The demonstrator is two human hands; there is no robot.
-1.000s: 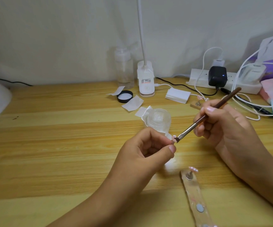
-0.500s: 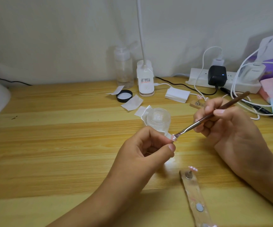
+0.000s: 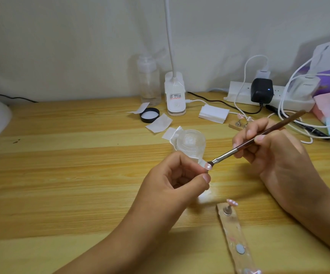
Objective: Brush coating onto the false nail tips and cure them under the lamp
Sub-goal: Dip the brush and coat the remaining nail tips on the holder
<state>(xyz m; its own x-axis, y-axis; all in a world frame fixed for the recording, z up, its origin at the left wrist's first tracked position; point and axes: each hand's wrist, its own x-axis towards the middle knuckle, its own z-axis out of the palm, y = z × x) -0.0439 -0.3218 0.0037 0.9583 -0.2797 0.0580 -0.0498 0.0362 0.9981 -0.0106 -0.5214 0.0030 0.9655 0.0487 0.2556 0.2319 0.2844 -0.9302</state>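
At centre frame, the left hand [image 3: 172,180] pinches a small pink false nail tip [image 3: 267,166] while the right hand [image 3: 275,155] grips a brown-handled brush [image 3: 259,138], bristles touching it — coating looks under way, curing yet to come.

A plain off-white wall [image 3: 81,36] is recorded beyond the left hand [image 3: 172,184]. A light wooden desk [image 3: 61,175] (grain running left to right) is spread beneath that hand, meeting the wall beyond it.
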